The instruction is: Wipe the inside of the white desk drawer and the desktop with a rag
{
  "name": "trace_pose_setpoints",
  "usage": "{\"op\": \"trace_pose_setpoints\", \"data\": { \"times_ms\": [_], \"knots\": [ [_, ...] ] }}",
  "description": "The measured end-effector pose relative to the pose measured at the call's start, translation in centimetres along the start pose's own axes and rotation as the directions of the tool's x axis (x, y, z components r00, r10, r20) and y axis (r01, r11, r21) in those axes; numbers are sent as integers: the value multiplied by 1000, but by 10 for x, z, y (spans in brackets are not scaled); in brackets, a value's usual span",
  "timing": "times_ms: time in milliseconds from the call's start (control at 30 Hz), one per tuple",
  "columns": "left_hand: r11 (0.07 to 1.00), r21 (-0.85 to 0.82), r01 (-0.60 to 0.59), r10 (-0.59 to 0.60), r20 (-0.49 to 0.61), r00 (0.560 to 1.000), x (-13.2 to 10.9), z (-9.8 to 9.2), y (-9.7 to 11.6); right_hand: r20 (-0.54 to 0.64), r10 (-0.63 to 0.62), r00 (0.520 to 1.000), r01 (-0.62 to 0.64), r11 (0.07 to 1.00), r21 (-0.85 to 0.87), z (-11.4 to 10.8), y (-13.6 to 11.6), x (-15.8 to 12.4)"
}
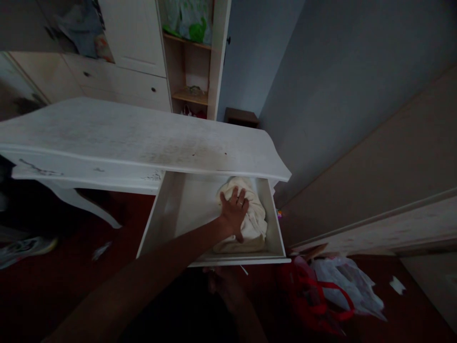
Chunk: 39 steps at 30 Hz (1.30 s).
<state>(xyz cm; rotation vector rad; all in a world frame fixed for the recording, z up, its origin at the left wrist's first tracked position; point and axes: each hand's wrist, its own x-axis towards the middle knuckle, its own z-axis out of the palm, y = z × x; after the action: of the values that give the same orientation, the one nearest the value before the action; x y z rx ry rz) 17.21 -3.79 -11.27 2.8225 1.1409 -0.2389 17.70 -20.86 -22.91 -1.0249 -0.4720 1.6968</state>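
Note:
My left hand (234, 212) lies on a bundled cream cloth (255, 219) with its fingers spread, a ring on one of them. The cloth sits crumpled along the right side of a pulled-out white drawer (196, 200), whose left part shows its bare bottom. Just below the drawer's front edge, in dim light, is my right hand (224, 285). Its fingers look curled close to the drawer front, and whatever they may hold is hidden. A short white strip (244, 270) hangs under the front edge.
The drawer belongs to a white desk (117, 126) with a stained top. A red bag (307, 295) and a white plastic bag (348, 281) lie on the floor at right, by the wall. Behind stand a white cabinet (132, 33) and open shelves (193, 97). A shoe (26, 250) is at left.

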Motion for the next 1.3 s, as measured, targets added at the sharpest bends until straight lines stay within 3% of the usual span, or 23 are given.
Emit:
{"op": "trace_pose_setpoints", "data": {
  "times_ms": [67,267,433,767,1033,1300],
  "knots": [
    [1000,6,-18,19,-13,1000,-3,-2,-5,13,0,1000,0,1000,-8,0,-1,0],
    [998,-49,-40,30,-203,979,-4,-14,-21,37,-6,999,7,999,-38,1,-4,-3],
    [997,-73,18,-33,-218,975,4,-16,-25,-1,7,1000,-7,1000,-19,1,-2,-3],
    [987,-144,78,-93,-101,991,24,-23,-29,-2,5,1000,-5,1000,30,-1,2,-1],
    [983,-85,-160,152,-91,984,52,-29,-42,20,1,1000,-1,1000,14,2,-3,-5],
    [966,-124,-225,231,38,972,83,-48,-29,34,22,999,-19,997,-77,-6,4,-2]
  ]
}}
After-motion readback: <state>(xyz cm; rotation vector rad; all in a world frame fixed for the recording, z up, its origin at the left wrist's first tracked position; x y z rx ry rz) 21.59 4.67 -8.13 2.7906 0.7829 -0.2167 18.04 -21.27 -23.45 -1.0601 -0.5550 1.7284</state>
